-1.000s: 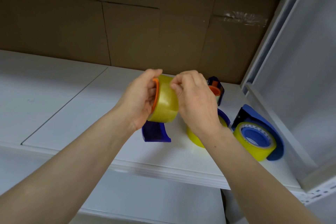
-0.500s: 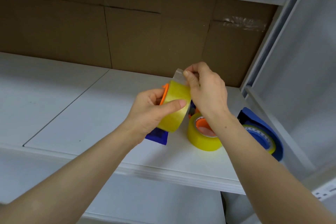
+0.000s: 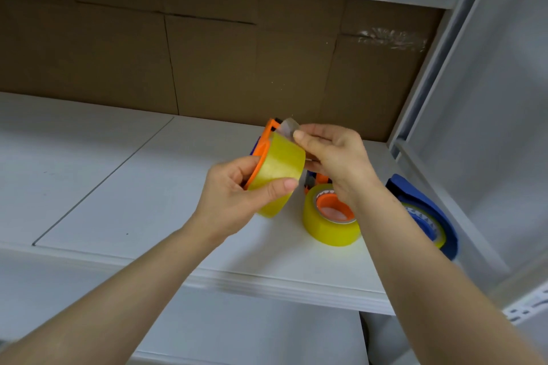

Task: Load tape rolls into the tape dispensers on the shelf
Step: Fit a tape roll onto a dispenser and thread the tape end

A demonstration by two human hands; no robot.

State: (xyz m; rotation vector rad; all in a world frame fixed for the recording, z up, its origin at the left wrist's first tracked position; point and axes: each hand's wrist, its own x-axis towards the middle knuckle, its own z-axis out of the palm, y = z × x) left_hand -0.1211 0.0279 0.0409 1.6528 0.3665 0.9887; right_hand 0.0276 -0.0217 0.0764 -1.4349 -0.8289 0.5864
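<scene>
My left hand (image 3: 234, 195) grips a yellow tape roll (image 3: 277, 170) mounted in an orange dispenser (image 3: 262, 151), held above the white shelf (image 3: 148, 192). My right hand (image 3: 335, 157) pinches the clear free end of the tape (image 3: 289, 129), pulled up off the roll. A second yellow roll with an orange core (image 3: 330, 218) lies flat on the shelf under my right wrist. At the far right a blue dispenser (image 3: 427, 213) holds a yellow roll. Small orange and blue dispenser parts (image 3: 312, 179) show behind my right hand, mostly hidden.
Brown cardboard (image 3: 207, 62) lines the back of the shelf. A grey upright post and side wall (image 3: 474, 115) close the right side. Another shelf board runs overhead. A lower shelf (image 3: 237, 332) lies below the front edge.
My hands and the roll have risen and shifted right. The right hand has peeled the tape's free end up off the roll. The dark blue piece seen under the roll is hidden now.
</scene>
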